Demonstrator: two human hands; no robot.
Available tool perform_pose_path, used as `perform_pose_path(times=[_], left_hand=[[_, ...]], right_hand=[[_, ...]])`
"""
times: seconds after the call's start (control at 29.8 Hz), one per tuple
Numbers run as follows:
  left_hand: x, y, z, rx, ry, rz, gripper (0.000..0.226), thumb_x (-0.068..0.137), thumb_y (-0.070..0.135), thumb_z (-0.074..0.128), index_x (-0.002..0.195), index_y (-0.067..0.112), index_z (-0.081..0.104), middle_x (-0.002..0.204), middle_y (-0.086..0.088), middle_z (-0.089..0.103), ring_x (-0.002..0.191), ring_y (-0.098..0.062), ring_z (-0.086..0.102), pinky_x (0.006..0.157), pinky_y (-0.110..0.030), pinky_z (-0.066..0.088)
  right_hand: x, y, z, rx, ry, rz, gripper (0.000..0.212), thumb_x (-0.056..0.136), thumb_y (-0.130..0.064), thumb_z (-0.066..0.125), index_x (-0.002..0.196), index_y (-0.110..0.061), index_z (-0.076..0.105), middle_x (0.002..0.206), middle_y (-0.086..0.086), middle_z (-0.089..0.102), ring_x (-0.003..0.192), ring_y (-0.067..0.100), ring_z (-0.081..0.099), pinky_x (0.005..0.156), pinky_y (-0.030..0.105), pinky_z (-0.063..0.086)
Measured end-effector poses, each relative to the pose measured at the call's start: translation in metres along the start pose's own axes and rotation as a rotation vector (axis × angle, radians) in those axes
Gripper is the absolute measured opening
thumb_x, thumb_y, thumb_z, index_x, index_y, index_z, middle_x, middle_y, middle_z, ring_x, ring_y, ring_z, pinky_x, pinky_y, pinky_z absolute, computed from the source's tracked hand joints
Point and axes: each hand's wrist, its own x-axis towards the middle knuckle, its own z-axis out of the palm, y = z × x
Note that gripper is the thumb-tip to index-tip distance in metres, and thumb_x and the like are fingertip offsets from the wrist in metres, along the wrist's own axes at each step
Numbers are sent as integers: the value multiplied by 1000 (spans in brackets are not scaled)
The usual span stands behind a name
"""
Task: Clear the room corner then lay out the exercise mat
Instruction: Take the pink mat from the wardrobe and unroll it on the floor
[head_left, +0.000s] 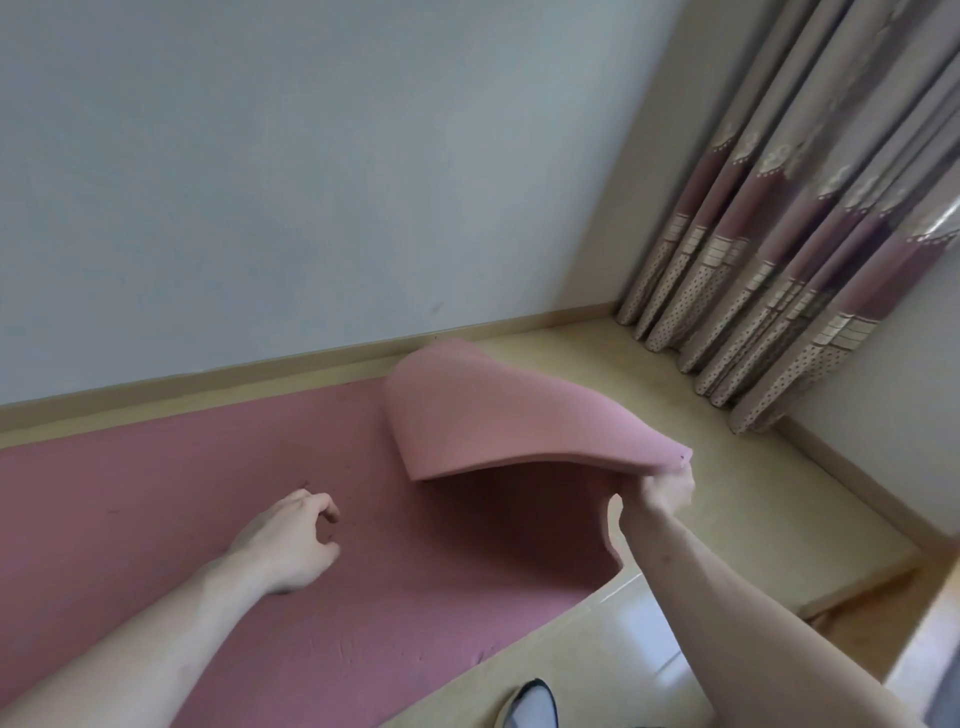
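1. One pink exercise mat lies along the foot of a pale grey-blue wall, flat on a glossy cream floor for most of its length, with its right end lifted and curled back over itself.
2. A beige skirting board runs between wall and floor, just beside the mat's far edge, and turns at the room corner toward the right.
3. Mauve and beige curtains with a dotted lower band hang in that corner, their hems reaching the floor, apart from the raised end of the mat.
4. The mat's left end runs out of view, so its full length cannot be told; the underside of the raised flap is in shadow.
5. A dark and white shape, possibly a shoe, is cut off at the bottom edge and is hard to make out; the lower right corner is blurred.
6. The left hand is over the flat part of the mat, fingers loosely curled and gripping nothing; whether it touches the surface I cannot tell.
7. The right hand is raised, arm outstretched, fingers pinched on the near corner of the lifted end, holding it off the floor.
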Motion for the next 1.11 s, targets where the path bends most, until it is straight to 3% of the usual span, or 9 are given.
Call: perform_pose_path(times=[0.23,0.37,0.44,0.54,0.6,0.7,0.84,0.97,1.11], left_hand=[[42,35,35,22,-82,33,33,84,46,64,115,42,56,114,17,49,103,-8,58,87,-30,50],[59,41,51,47,-151,36,32,81,48,62,112,46,54,119,19,49,114,-9,57,92,-32,50],[69,47,60,70,-182,40,34,81,48,62,113,45,54,121,19,50,116,-10,56,94,-32,49],[77,69,66,61,-177,43,40,84,46,67,122,40,56,125,16,53,116,-12,55,92,-29,45],[85,86,76,-79,-211,-18,46,84,47,70,126,34,57,125,14,60,112,-13,59,91,-29,46],[87,123,84,-585,-322,-190,40,89,49,64,123,27,61,120,6,69,104,-18,69,88,-39,57],[86,162,91,-1135,-433,-437,38,93,46,48,104,16,69,89,-7,71,87,-30,68,80,-41,56],[116,137,138,-950,-204,-458,62,57,49,66,111,17,62,106,-7,70,97,-32,70,89,-53,59],[88,174,101,-857,-76,-367,34,75,31,67,103,15,55,100,-4,66,93,-27,64,89,-41,55]], right_hand=[[95,12,-19,-40,151,79,20,90,-29,61,108,-22,67,103,2,66,90,28,65,84,41,58],[126,32,-40,-291,176,94,15,96,-19,54,108,-14,61,101,8,61,91,28,59,77,33,45],[139,57,-47,-404,153,33,13,93,-18,54,100,-12,63,100,13,68,96,34,66,76,37,48],[133,98,-56,-471,-13,-122,25,76,-35,62,81,-11,69,77,9,71,78,29,69,68,44,56],[118,116,-65,-597,-227,-247,21,75,-26,66,91,-18,75,74,-5,71,74,15,65,60,33,52],[99,129,-71,-811,-503,-432,47,75,-1,54,104,-32,74,91,-14,74,81,10,66,62,21,47],[86,137,-73,-1026,-649,-527,56,76,-4,51,121,-34,66,118,-13,69,103,19,68,79,35,53],[74,130,-79,-1117,-800,-737,56,78,-16,58,132,-33,53,134,-13,56,113,21,60,89,32,49],[53,116,-74,-1067,-929,-1076,70,69,-26,63,137,-32,52,138,-11,53,114,17,54,93,29,49]])
